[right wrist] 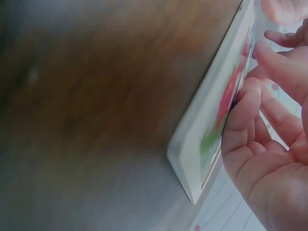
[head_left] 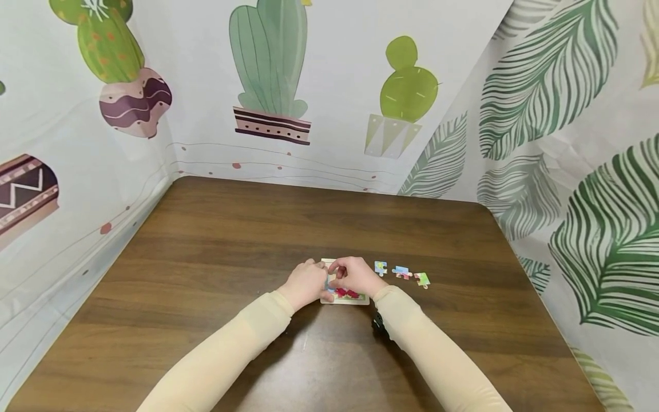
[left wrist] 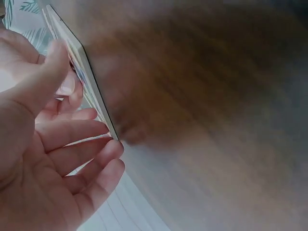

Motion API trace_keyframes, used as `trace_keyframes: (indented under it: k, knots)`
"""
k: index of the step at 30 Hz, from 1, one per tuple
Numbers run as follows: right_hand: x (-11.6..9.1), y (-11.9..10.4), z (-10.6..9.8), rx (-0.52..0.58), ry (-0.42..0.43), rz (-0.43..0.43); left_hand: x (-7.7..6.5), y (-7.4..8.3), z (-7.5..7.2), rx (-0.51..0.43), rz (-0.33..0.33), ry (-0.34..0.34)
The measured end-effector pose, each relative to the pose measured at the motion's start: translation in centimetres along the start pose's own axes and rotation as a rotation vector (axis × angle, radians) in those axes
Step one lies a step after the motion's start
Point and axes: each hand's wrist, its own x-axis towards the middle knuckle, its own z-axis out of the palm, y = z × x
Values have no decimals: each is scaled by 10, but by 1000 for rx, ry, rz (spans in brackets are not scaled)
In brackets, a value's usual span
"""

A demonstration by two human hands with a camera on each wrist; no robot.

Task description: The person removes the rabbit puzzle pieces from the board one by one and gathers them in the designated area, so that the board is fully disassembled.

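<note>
Two hands: bare, reaching from cream sleeves (head_left: pixel 234 332) and meeting over a small puzzle board.
Puzzle board: pale-rimmed (head_left: pixel 347 302), flat on the table (head_left: pixel 216 229), partly covered by the hands; red and green show at its near side.
Left hand (head_left: pixel 305 282): fingers relaxed and spread, fingertips touching the board's left edge, thumb over its near corner.
Right hand (head_left: pixel 358 274): fingers bent over the board; whether they pinch a piece, I cannot tell.
Loose pieces: three in a row right of the board, yellow-and-blue piece (head_left: pixel 380 267), blue-and-pink piece (head_left: pixel 401 272), green piece (head_left: pixel 423 278).
Walls: printed with potted cacti (head_left: pixel 270 63) and big leaves (head_left: pixel 612 229).
</note>
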Motion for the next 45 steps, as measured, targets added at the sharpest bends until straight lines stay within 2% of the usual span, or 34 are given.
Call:
trace_keyframes:
  k: [12, 19, 31, 45]
  knots:
    - [1, -2, 3, -88, -8, -31, 0, -1, 1, 0, -10, -10]
    - [3, 1, 4, -100, -3, -39, 4, -1, 4, -8, -28, -47]
    - [2, 1, 4, -82, 39, -64, 3, -1, 3, 8, -19, -33]
    - [1, 2, 3, -22, 38, 3, 3, -1, 4, 12, -28, -36]
